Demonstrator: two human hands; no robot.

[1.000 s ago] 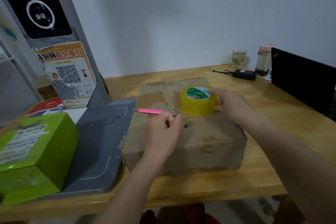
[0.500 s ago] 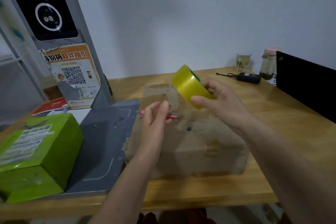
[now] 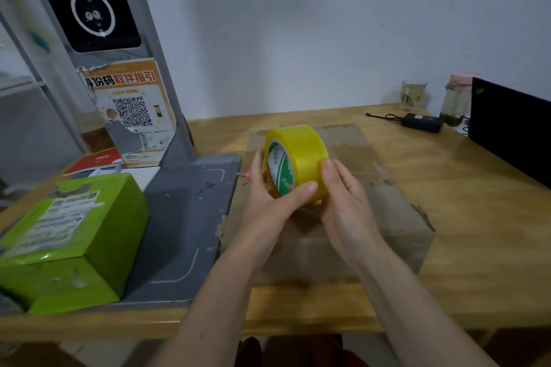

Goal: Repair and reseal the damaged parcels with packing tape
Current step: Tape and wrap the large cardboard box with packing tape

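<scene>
A yellow roll of packing tape (image 3: 301, 152) with a green and white core label is held upright in the air above a worn brown cardboard parcel (image 3: 384, 197) on the wooden table. My left hand (image 3: 268, 205) grips the roll from the left and below, thumb across its lower edge. My right hand (image 3: 346, 202) holds its right side with the thumb pressed on the yellow band. A pink tool (image 3: 247, 175) lies on the parcel, nearly all hidden behind my left hand. A green parcel (image 3: 68, 241) sits at the left.
The green parcel rests on a grey scale platform (image 3: 185, 217) with a post and a QR poster (image 3: 131, 113). At the back right stand a glass (image 3: 413, 95), a jar (image 3: 456, 101), a black power adapter (image 3: 422, 122) and a laptop screen (image 3: 512, 128).
My right hand lifted the tape roll off the parcel and turned it upright. My left hand left the pink tool and came up to take hold of the roll.
</scene>
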